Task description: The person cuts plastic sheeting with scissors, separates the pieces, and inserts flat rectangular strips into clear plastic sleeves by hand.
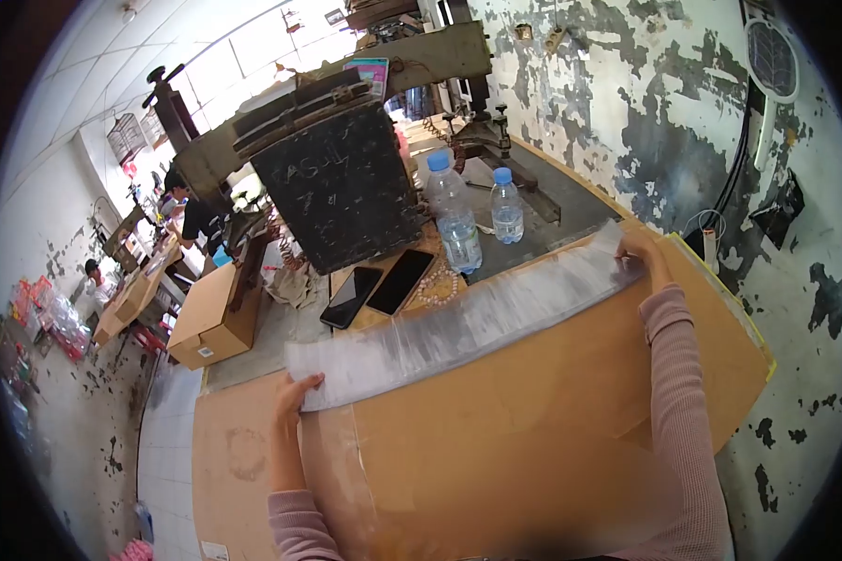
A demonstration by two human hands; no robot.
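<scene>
A long, shiny translucent plastic strip stretches across the far part of the brown cardboard sheet. At its left end, my left hand pinches the near corner between thumb and fingers. My right hand grips the right end, its fingers bent over the plastic. Just beyond the strip lie two dark phones and a beaded bracelet. Two water bottles with blue caps, one large and one small, stand behind it.
A black machine block rises behind the phones. At the left is a cardboard box. People are at benches in the left background. A peeling wall borders the right side, with a racket-shaped object hanging there.
</scene>
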